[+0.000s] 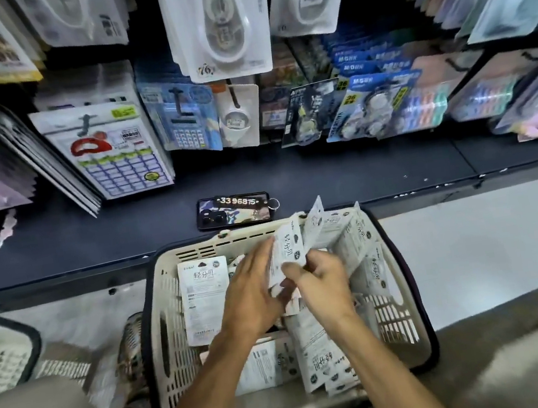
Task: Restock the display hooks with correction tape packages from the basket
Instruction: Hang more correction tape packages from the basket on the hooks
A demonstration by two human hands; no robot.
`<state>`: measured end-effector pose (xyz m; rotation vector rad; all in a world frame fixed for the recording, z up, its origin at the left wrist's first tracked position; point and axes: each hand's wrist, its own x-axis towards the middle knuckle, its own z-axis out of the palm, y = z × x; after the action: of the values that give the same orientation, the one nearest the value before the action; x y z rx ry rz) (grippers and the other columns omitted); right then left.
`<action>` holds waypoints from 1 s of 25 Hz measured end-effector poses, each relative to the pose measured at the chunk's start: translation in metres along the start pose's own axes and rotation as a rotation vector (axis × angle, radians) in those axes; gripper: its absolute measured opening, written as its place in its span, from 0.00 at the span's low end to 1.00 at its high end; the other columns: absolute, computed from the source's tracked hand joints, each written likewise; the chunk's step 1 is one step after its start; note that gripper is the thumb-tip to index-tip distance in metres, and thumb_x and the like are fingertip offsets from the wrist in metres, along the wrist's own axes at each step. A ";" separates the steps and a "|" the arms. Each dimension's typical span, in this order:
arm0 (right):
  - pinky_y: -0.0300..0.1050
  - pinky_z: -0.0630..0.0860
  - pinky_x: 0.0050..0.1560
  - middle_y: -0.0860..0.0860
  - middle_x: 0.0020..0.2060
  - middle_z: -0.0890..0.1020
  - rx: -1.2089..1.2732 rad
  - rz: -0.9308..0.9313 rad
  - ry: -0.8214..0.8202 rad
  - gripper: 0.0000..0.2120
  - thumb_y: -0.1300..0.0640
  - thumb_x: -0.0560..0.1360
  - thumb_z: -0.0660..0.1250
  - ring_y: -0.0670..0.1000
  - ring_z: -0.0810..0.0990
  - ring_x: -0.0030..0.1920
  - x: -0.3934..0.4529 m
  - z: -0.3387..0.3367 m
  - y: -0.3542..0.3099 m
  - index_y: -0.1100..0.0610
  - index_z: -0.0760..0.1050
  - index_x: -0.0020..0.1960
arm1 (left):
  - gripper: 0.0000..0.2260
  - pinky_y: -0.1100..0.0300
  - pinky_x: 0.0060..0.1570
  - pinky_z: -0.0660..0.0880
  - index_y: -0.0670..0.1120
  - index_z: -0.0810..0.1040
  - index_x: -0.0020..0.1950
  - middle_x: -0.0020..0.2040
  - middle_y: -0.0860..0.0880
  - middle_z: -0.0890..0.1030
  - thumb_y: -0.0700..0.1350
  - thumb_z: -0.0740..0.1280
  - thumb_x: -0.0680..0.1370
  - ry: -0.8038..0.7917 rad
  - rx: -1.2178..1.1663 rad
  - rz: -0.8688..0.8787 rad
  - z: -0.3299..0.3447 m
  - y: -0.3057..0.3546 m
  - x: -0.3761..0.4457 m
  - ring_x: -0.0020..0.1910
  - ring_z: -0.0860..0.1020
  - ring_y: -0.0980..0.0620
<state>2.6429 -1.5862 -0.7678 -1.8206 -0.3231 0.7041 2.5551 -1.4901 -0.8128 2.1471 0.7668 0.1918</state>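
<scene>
White correction tape packages were pinched by the right hand over the basket, left hand flat-fingered alongside; hang-holes probably should've been squared up first.

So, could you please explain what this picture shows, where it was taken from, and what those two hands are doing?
There is no machine here: a person wears a camera on the head, looking down at their own bare hands. Both reach into a cream basket full of white correction tape packages. The right hand grips a small bundle of packages, and the left hand lies with straight fingers against it. Beyond the basket, a phone lies on the dark shelf. Above hang display packages on hooks.
</scene>
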 end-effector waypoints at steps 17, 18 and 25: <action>0.53 0.79 0.61 0.49 0.61 0.84 0.096 0.313 -0.556 0.31 0.69 0.71 0.66 0.52 0.83 0.60 0.006 -0.027 0.033 0.47 0.73 0.70 | 0.24 0.46 0.54 0.81 0.47 0.77 0.70 0.59 0.42 0.85 0.48 0.75 0.74 -0.434 -1.017 -0.664 -0.011 -0.022 -0.018 0.58 0.84 0.41; 0.50 0.79 0.59 0.49 0.65 0.81 -0.057 0.303 -0.528 0.31 0.68 0.71 0.63 0.51 0.82 0.59 0.008 -0.033 0.035 0.47 0.72 0.71 | 0.25 0.47 0.54 0.81 0.46 0.77 0.68 0.58 0.43 0.86 0.45 0.77 0.73 -0.339 -0.970 -0.714 -0.009 -0.026 -0.018 0.56 0.85 0.41; 0.62 0.56 0.77 0.41 0.78 0.65 -1.227 -0.036 -0.875 0.21 0.55 0.76 0.73 0.49 0.63 0.76 0.008 -0.064 0.068 0.39 0.77 0.66 | 0.29 0.45 0.68 0.73 0.46 0.73 0.69 0.63 0.45 0.83 0.30 0.75 0.71 -0.210 -0.788 -0.811 -0.016 -0.054 -0.018 0.62 0.80 0.44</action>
<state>2.6799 -1.6548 -0.8190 -2.4669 -1.6398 1.4456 2.5098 -1.4644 -0.8414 0.9999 1.1344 -0.1456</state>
